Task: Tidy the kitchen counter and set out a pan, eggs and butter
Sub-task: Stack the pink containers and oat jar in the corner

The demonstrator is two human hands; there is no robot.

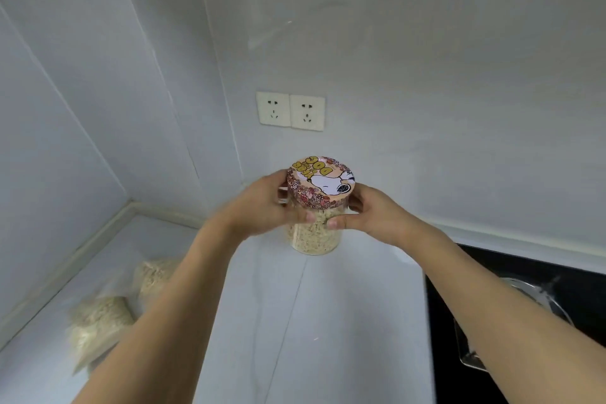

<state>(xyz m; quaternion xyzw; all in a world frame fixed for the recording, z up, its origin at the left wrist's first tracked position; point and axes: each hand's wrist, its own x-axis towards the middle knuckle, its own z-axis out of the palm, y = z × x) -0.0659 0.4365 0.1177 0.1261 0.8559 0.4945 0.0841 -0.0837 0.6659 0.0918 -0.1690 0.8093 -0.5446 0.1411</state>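
Both hands hold the jar (314, 229) upright near the back wall (426, 75), at or just above the counter (344, 321); whether it touches is unclear. The left hand (262, 203) curls round one side and the right hand (370, 210) round the other, thumbs pressing the clear wall just under the lid (320, 181). Nearly full of pale flakes, the jar looks moderately heavy, stiff and smooth, likely breakable if glass, so gripping the body low beats lifting by the lid. The lid shows a cartoon dog among flowers and the word "DOG", upside down from here. Two bags (98, 328) of similar flakes lie to the left, a hob (524, 289) to the right.
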